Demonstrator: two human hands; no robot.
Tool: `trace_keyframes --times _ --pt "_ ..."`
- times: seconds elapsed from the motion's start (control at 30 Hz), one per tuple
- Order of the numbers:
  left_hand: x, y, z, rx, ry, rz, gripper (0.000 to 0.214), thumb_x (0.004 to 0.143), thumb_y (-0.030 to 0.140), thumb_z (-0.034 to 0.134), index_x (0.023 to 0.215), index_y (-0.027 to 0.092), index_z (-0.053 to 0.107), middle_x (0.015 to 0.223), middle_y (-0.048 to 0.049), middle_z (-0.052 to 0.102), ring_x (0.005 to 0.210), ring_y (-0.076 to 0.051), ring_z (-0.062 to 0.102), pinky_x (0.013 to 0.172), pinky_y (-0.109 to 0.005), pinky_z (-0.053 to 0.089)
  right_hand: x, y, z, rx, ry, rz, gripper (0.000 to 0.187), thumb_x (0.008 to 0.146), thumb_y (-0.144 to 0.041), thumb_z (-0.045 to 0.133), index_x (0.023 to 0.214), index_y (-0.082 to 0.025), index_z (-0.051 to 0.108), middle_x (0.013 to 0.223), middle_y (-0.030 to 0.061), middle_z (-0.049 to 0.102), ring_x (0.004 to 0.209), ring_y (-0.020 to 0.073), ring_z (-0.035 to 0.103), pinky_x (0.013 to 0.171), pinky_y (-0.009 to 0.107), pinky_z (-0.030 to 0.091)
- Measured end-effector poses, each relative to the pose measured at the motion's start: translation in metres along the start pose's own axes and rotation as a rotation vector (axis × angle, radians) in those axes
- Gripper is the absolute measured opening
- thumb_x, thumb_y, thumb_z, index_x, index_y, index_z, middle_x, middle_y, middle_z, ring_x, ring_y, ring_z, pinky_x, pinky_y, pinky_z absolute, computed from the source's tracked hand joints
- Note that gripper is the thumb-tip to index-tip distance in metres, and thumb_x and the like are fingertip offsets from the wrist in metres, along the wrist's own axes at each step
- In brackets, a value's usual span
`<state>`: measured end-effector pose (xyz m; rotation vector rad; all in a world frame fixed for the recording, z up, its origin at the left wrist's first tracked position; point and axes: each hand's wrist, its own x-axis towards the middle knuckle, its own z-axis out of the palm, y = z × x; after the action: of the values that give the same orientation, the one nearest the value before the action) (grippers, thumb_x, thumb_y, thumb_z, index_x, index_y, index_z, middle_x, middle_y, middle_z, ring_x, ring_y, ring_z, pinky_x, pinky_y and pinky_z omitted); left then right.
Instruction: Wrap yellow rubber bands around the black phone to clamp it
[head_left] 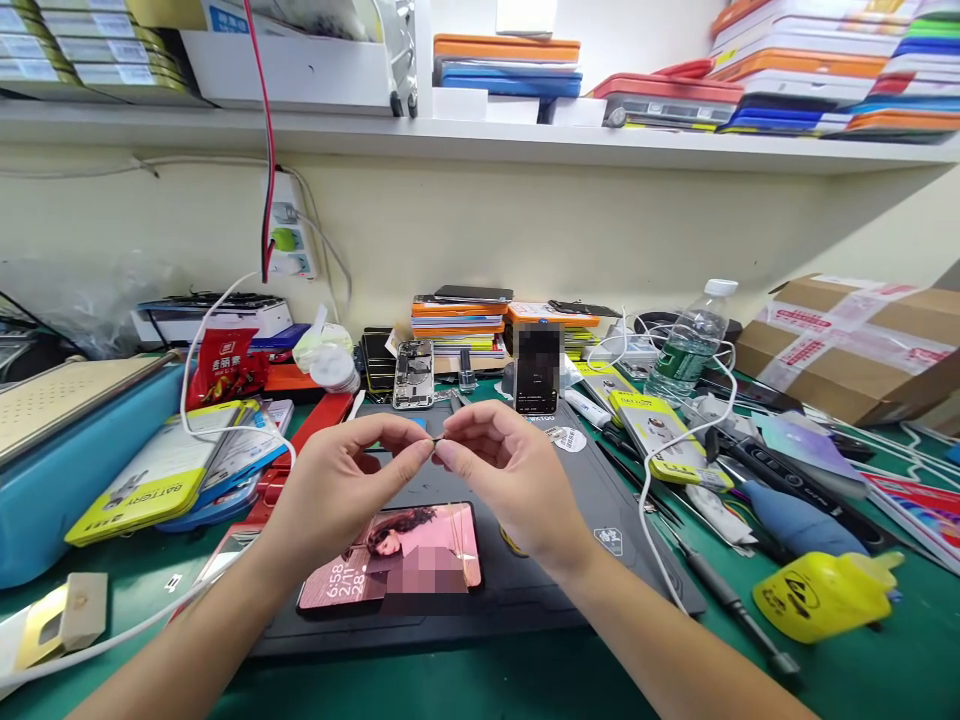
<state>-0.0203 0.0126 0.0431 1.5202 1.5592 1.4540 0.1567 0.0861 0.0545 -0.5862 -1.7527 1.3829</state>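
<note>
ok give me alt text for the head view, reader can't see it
A person's left hand and right hand pinch a tiny dark item above a dark work mat. A smartphone showing 6:58 lies on the mat; battery packages, a screwdriver and a yellow squeeze bottle crowd the green bench.

Flat phone (394, 560) left; mat (604, 495) free right

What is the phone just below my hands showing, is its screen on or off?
On: the phone lies face up on the dark mat, displaying 6:58 and 2/11 over a pinkish picture.
</note>
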Motion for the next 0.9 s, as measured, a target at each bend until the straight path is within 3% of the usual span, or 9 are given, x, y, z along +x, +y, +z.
trace_keyframes --times 0.1,0.2,0.33,0.47,0.53,0.67,0.77,0.83,0.9 --pt "0.000 -0.001 0.000 0.046 -0.027 0.001 0.031 0.089 0.052 0.068 0.095 0.021 0.071 0.093 -0.0001 0.068 0.084 -0.010 0.061 0.071 -0.019 0.051 0.000 -0.001 0.000 -0.045 0.008 -0.027 0.020 0.089 -0.030 0.073 0.102 -0.016 0.066 0.097 0.0029 0.070 0.090 0.0118 0.068 0.083 0.024 0.057" --pt "-0.001 -0.002 0.001 0.204 -0.092 -0.010 0.036 0.095 0.057 0.056 0.113 0.026 0.061 0.105 0.0012 0.066 0.094 -0.012 0.061 0.077 -0.024 0.050 0.004 -0.001 -0.004 -0.059 0.075 -0.033 0.025 0.091 -0.029 0.069 0.111 -0.015 0.065 0.102 0.0058 0.070 0.094 0.0148 0.069 0.087 0.029 0.057" --pt "-0.010 -0.006 0.006 0.623 -0.431 -0.009 0.058 0.094 0.068 0.049 0.141 0.034 0.043 0.148 0.0015 0.048 0.136 -0.019 0.045 0.112 -0.039 0.039 0.013 0.002 -0.013 0.034 0.263 -0.036 0.034 0.092 -0.023 0.065 0.123 -0.012 0.056 0.098 0.0048 0.066 0.090 0.0130 0.069 0.081 0.026 0.056" --pt "-0.020 -0.009 0.014 0.808 -0.605 0.057 0.059 0.091 0.071 0.050 0.141 0.038 0.049 0.157 0.0083 0.037 0.147 -0.018 0.032 0.124 -0.037 0.024 0.018 0.006 -0.019 0.045 0.342 -0.055 0.030 0.094 -0.022 0.063 0.121 -0.012 0.055 0.098 0.0036 0.064 0.089 0.0117 0.068 0.076 0.023 0.055" --pt "-0.022 -0.006 0.018 0.791 -0.625 0.054 0.050 0.090 0.063 0.056 0.134 0.039 0.051 0.150 0.0092 0.044 0.141 -0.016 0.037 0.120 -0.035 0.028 0.018 0.006 -0.019 0.037 0.347 -0.064 0.025 0.096 -0.021 0.060 0.119 -0.012 0.057 0.100 0.0040 0.064 0.090 0.0110 0.067 0.075 0.022 0.054" --pt "-0.021 0.008 0.021 0.650 -0.632 -0.145 0.048 0.081 0.050 0.070 0.120 0.033 0.048 0.128 0.0045 0.059 0.118 -0.019 0.054 0.097 -0.034 0.043 0.016 0.005 -0.019 0.024 0.333 -0.099 0.014 0.098 -0.018 0.055 0.110 -0.012 0.061 0.100 0.0038 0.064 0.089 0.0091 0.066 0.077 0.020 0.054" --pt "-0.019 0.015 0.016 0.576 -0.607 -0.214 0.027 0.086 0.035 0.060 0.110 0.030 0.048 0.102 0.0046 0.066 0.094 -0.017 0.061 0.082 -0.031 0.046 0.015 0.002 -0.021 0.020 0.327 -0.152 0.013 0.099 -0.019 0.054 0.107 -0.013 0.062 0.101 0.0039 0.065 0.090 0.0092 0.067 0.081 0.021 0.055" --pt "-0.017 0.016 0.006 0.463 -0.525 -0.201 0.019 0.089 0.033 0.056 0.106 0.028 0.051 0.091 0.0044 0.066 0.082 -0.014 0.063 0.073 -0.026 0.050 0.014 -0.001 -0.022 0.017 0.325 -0.193 0.013 0.099 -0.020 0.055 0.107 -0.013 0.062 0.103 0.0046 0.065 0.092 0.0102 0.068 0.084 0.022 0.055" --pt "-0.015 0.014 -0.007 0.286 -0.335 -0.159 0.030 0.087 0.044 0.066 0.109 0.026 0.056 0.090 0.0027 0.070 0.077 -0.013 0.068 0.065 -0.020 0.055 0.013 -0.003 -0.023 -0.024 0.340 -0.269 0.015 0.100 -0.022 0.055 0.110 -0.014 0.063 0.107 0.0054 0.066 0.094 0.0113 0.069 0.087 0.025 0.056"
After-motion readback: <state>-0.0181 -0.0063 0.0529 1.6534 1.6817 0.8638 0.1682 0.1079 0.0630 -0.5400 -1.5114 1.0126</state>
